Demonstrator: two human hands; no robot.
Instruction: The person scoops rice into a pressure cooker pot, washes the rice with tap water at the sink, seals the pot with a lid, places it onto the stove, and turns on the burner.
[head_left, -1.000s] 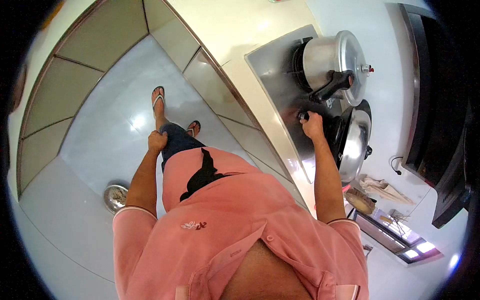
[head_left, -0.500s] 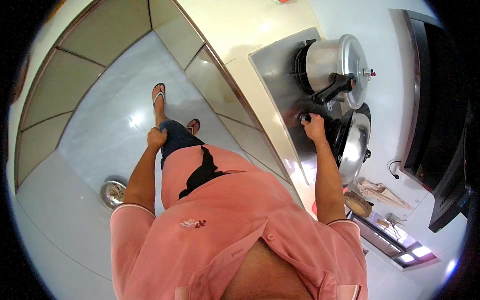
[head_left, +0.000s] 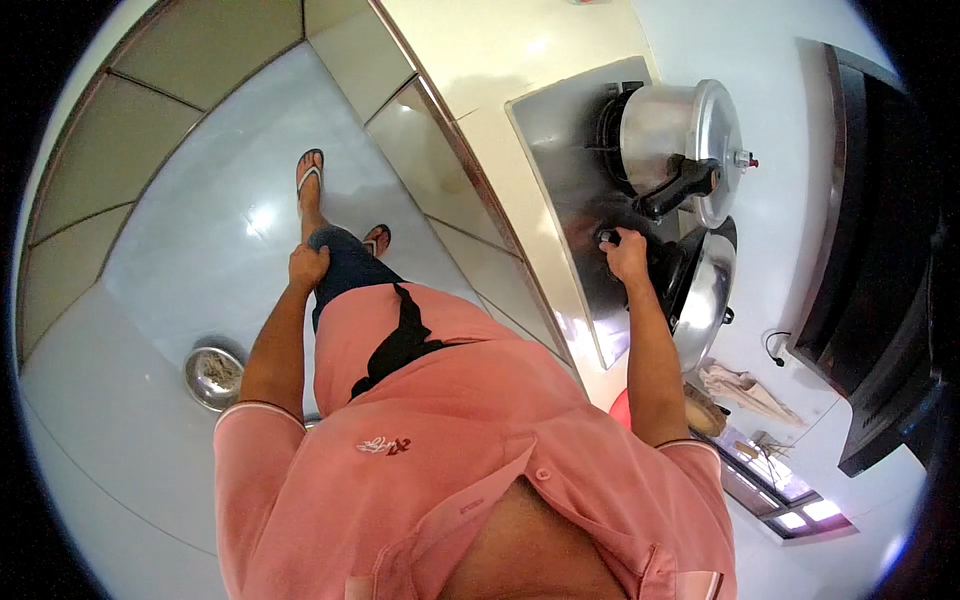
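My right hand [head_left: 627, 253] reaches over the gas stove [head_left: 570, 150], its fingers closed on a dark control knob [head_left: 606, 237]. Just behind that hand stands a silver pressure cooker [head_left: 660, 130] with a black handle [head_left: 685, 187], on the far burner. A shiny metal wok [head_left: 708, 290] sits on the nearer burner beside my right forearm. My left hand [head_left: 308, 265] is down at my thigh, with curled fingers against the dark blue shorts [head_left: 345, 262]; part of its grip is hidden.
A metal bowl [head_left: 213, 378] with some contents stands on the pale floor to my left. Tiled cabinet fronts [head_left: 440, 150] run below the counter [head_left: 500, 50]. A cloth [head_left: 748, 390] lies past the wok, and a dark range hood [head_left: 880, 250] is at the right.
The view has shifted slightly, so the bowl and stove appear a little displaced. My right hand stays on the knob, and my left hand stays at the shorts.
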